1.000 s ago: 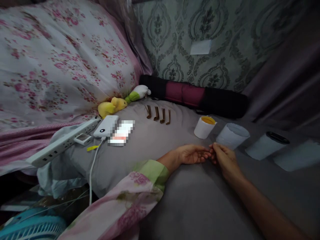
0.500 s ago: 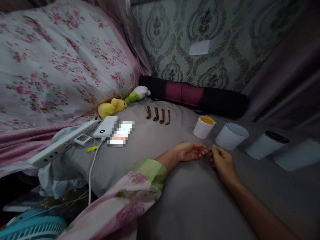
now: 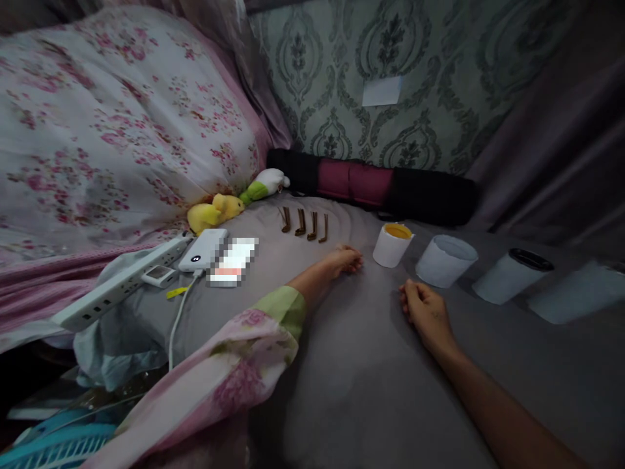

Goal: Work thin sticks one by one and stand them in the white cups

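Observation:
My left hand point(image 3: 344, 259) lies on the grey bedsheet point(image 3: 351, 365) with its fingers curled down; what they hold, if anything, is hidden. It sits just right of and below a row of several small brown pins point(image 3: 303, 223), and left of a white cup with a yellow inside point(image 3: 392, 245). My right hand point(image 3: 422, 311) rests on the sheet nearer to me, fingers folded loosely into a fist, below a tipped white cup point(image 3: 444, 260). The two hands are apart.
Two more pale cups, one with a black rim point(image 3: 510, 275), lie to the right. A power strip point(image 3: 121, 281), a power bank point(image 3: 203, 249) with a cable, two plush toys point(image 3: 213, 212), a floral pillow point(image 3: 122, 130), a black and maroon roll point(image 3: 371, 185) and a blue fan point(image 3: 53, 443) surround the sheet.
My hands were touching fingertip to fingertip; they have parted. The left hand moved up and left toward the pins, and the right hand drew back slightly and curled.

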A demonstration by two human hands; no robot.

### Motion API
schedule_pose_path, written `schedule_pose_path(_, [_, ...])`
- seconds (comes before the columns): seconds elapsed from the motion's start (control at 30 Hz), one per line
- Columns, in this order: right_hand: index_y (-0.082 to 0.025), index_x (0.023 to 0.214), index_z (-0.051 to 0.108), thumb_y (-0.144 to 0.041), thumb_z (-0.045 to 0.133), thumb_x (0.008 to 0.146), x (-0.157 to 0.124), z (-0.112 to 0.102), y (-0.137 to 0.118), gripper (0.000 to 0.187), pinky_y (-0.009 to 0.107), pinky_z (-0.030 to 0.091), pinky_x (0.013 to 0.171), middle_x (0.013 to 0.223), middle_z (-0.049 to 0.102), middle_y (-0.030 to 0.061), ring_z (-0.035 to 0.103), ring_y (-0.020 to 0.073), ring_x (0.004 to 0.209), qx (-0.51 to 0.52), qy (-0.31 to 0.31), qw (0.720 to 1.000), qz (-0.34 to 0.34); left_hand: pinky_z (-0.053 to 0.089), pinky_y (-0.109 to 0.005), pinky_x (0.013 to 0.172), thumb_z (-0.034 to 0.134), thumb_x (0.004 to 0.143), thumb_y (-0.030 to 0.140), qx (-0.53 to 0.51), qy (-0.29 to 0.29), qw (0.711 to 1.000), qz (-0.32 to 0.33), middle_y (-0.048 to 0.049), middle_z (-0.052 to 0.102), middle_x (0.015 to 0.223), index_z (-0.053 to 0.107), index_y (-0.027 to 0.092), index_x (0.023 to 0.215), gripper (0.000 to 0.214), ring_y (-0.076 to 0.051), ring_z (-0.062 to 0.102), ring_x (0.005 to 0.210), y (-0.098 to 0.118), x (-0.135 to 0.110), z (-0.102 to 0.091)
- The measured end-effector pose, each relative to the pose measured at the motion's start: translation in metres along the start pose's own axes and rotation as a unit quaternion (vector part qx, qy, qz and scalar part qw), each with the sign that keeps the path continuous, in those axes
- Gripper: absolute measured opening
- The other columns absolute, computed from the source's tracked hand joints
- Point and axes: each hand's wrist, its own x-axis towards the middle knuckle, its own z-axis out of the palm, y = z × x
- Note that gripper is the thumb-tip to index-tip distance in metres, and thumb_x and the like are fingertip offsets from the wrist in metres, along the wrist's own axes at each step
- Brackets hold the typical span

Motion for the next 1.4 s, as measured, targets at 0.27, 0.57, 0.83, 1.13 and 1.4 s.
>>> schedule_pose_path(0.27, [-0.013,0.075,0.058,-0.057,0.038,0.075,0.000,-0.001,0.001,0.048,0.021,0.033,0.041,0.053,0.052,0.0027,0.045,0.0108,0.043,-0.021,0.007,1.000,-0.014,0.039,-0.018,0.047,0.049,0.071,0.013,0.207,0.145,0.967,0.047,-0.0032,0.058,0.059,0.059,0.010,0.080,0.014,-0.007,0.049,0.045,0.001,0.016,-0.036])
schedule_pose_path(0.57, [-0.014,0.074,0.058,-0.053,0.036,0.077,0.001,0.000,0.002,0.045,0.021,0.030,0.041,0.054,0.052,0.0018,0.045,0.0101,0.043,-0.036,0.004,0.999,-0.014,0.040,-0.026,0.076,0.050,0.069,0.014,0.381,0.269,0.877,0.116,-0.0120,0.064,0.085,0.065,0.011,0.082,0.020,-0.019,0.057,0.086,0.008,0.021,-0.077])
schedule_pose_path(0.83, [-0.013,0.073,0.059,-0.056,0.036,0.075,0.000,0.000,0.002,0.048,0.022,0.031,0.042,0.054,0.054,0.0037,0.046,0.0112,0.045,-0.037,0.020,0.999,-0.026,0.040,-0.026,0.076,0.047,0.071,0.013,0.463,0.261,0.836,0.139,-0.0127,0.063,0.091,0.064,0.010,0.086,0.024,-0.019,0.056,0.086,0.012,0.020,-0.082])
schedule_pose_path(1.13, [-0.015,0.071,0.059,-0.053,0.036,0.077,0.000,-0.001,0.000,0.045,0.022,0.032,0.045,0.055,0.055,0.0031,0.047,0.0119,0.048,-0.050,0.019,0.998,-0.029,0.040,-0.027,0.079,0.049,0.072,0.020,0.507,0.229,0.821,0.127,-0.0145,0.062,0.093,0.064,0.011,0.088,0.023,-0.020,0.056,0.089,0.008,0.034,-0.078])
schedule_pose_path(1.4, [-0.014,0.072,0.060,-0.052,0.036,0.077,0.000,-0.002,0.001,0.045,0.023,0.033,0.047,0.057,0.056,0.0041,0.048,0.0124,0.049,-0.038,0.015,0.999,-0.033,0.041,-0.028,0.079,0.047,0.072,0.019,0.524,0.218,0.816,0.113,-0.0169,0.062,0.094,0.064,0.009,0.089,0.026,-0.022,0.056,0.092,0.008,0.035,-0.074])
